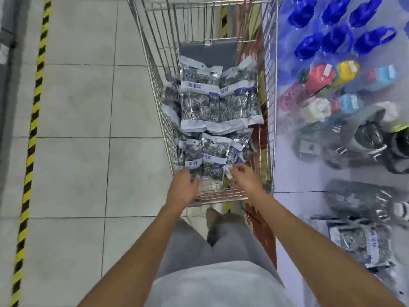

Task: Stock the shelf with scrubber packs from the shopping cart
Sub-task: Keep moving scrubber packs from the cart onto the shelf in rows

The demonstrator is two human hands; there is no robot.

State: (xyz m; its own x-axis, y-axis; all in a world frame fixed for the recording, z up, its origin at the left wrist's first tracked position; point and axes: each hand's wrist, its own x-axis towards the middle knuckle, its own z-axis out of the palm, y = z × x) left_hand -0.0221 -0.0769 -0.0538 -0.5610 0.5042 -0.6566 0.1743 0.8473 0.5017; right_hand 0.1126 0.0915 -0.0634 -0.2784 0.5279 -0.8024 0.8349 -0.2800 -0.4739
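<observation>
A wire shopping cart (155,69) stands in front of me, holding several clear scrubber packs (218,103) of steel-wool balls with white and blue labels. Both my arms reach over its near end. My left hand (182,187) hovers with fingers spread just above the nearest packs (213,159). My right hand (242,176) touches the white edge of a near pack, fingers curled on it; a firm grip cannot be made out. On the right, the shelf (309,180) carries one scrubber pack (363,244) lying flat.
The shelf on the right also holds blue scoops (336,25), coloured sponges and brushes (327,80), and dark scrubbers (371,138). The tiled floor lies to the left, with a yellow-black striped line (33,120) along it. My legs stand behind the cart.
</observation>
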